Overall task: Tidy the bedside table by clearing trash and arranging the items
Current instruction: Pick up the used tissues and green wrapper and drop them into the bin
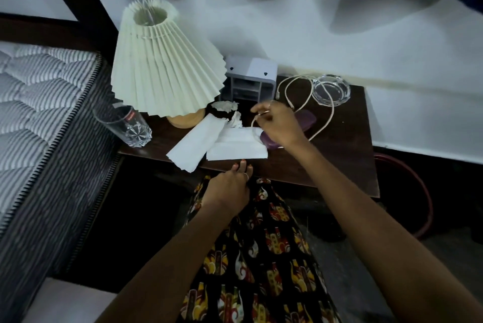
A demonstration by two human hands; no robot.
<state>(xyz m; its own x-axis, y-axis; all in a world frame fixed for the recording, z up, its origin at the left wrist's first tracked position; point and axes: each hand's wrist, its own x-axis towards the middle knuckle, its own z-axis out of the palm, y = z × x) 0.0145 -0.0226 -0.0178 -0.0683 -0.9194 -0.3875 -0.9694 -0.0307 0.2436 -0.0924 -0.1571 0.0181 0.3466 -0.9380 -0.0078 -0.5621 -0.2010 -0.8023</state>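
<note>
The right hand [279,124] pinched a loop of the white cable [300,87] above the middle of the tabletop [339,166], its fingers [261,107] curled round the cord. The left hand [230,186] hovered at the front edge just below the paper sheets [217,142], fingers loosely extended and holding nothing.

The cable trailed back toward the glass ashtray [330,90] at the back right corner, so a sharp pull would probably have dragged the cord against it and shifted it toward the edge. A careless sweep of the papers could likewise have knocked the drinking glass [125,124] standing at the left front corner (right beside the mattress [39,113]). Crumpled tissue [226,107] lay near the base of the pleated lamp [162,66], easy to miss.

The tabletop was dark wood, pushed against a white wall [313,30]; a small white organiser [251,77] stood at its back edge and a purple case [305,118] lay partly under the right hand. The room was dim.
</note>
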